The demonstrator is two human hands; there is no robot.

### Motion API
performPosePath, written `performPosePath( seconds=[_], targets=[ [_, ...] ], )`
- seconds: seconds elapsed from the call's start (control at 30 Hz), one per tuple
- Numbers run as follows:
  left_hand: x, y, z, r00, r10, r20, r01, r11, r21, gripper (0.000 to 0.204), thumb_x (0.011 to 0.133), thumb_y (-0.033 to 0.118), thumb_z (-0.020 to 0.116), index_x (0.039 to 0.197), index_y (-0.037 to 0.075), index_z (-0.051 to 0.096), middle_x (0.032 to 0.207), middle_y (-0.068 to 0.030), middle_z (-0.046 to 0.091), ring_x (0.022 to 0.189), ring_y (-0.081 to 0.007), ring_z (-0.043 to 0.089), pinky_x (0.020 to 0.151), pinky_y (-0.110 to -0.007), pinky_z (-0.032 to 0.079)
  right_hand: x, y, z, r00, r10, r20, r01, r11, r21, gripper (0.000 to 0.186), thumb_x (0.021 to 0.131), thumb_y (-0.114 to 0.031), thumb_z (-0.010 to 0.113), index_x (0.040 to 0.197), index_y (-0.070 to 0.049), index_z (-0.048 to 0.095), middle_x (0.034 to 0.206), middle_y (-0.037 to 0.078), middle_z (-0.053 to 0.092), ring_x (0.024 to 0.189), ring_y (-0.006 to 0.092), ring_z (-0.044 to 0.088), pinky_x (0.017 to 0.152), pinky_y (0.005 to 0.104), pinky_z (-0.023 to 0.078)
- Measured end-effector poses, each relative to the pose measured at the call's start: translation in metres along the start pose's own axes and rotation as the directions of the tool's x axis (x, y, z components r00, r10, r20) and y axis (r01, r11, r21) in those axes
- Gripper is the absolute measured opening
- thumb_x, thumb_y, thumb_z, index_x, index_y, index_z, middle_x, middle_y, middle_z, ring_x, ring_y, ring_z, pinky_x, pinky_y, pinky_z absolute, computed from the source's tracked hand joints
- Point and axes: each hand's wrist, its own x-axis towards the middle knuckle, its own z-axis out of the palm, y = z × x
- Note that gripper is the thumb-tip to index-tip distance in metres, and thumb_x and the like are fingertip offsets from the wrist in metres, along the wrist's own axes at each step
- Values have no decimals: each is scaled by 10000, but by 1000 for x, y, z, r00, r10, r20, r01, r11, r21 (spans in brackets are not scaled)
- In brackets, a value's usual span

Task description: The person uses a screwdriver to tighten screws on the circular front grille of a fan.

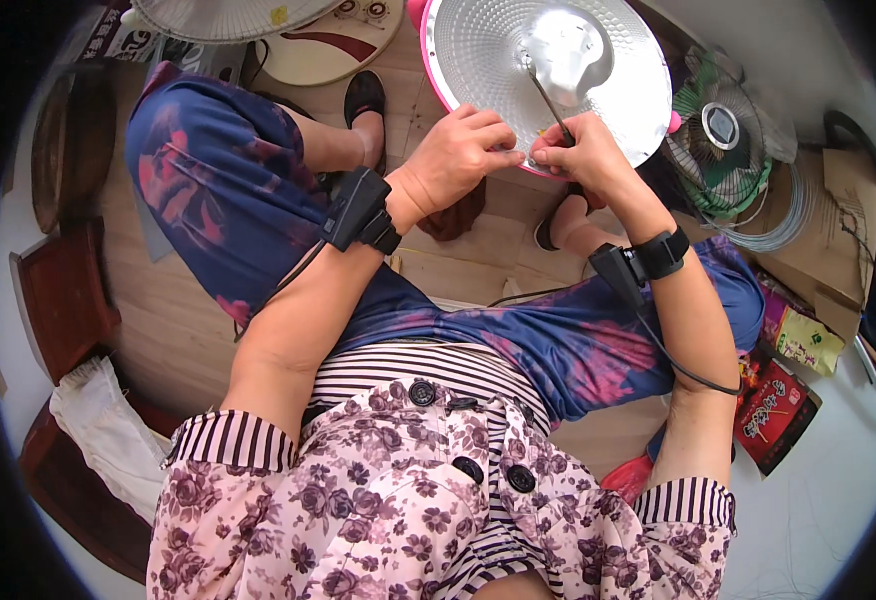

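A round silver reflector dish (480, 95) with a pink outer edge, like that of a dish heater, stands before me between my feet. My left hand (463, 150) is closed at its near rim, with the thumb stretched along the edge; what lies under the curled fingers is hidden. Close beside it, my right hand (583, 153) grips a thin, dark-shafted screwdriver (548, 97). The shaft slants up and left over the shiny bowl, its end near the bright middle. My right fingertips are also at the rim, almost meeting my left thumb.
A fan with a green part (720, 135) and a coil of wire (793, 205) lie to the right, by cardboard (843, 220) and a red package (778, 412). A cream round base (333, 45) is at the top. Dark wooden furniture (63, 300) with white cloth (108, 430) stands left.
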Motion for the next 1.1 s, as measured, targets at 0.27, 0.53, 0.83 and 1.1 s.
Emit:
performPosePath(
  seconds=[0.27,0.53,0.83,1.1],
  targets=[
    [-1,-1,3,1000,9,-13,-9,999,44,157,706,141,589,843,138,666,814,21,566,809,-152,549,696,-298,433,-9,0,4,964,-266,-25,256,947,-193,114,744,-79,674,816,9,665,607,46,596,541,81,496,513,254,415],
    [-1,1,1,1000,-12,15,11,999,31,280,674,63,587,928,135,680,828,9,563,799,-176,551,708,-307,441,-14,4,5,919,-385,-81,347,891,-293,147,730,-124,705,820,-9,695,596,86,580,515,118,487,511,278,407],
    [-2,-1,3,1000,-7,1,7,1000,16,258,673,74,582,909,128,671,828,3,567,806,-176,555,706,-311,441,-12,9,10,962,-245,-122,238,969,-69,127,690,-62,716,800,-1,694,658,109,653,596,123,609,580,273,479],
    [-1,-2,2,1000,4,-9,-3,999,42,190,678,123,580,849,133,664,821,14,559,791,-162,543,692,-305,436,-8,4,-1,984,-167,-62,166,986,-19,119,688,-10,713,803,3,684,683,45,659,622,85,598,597,233,486]
  ],
)
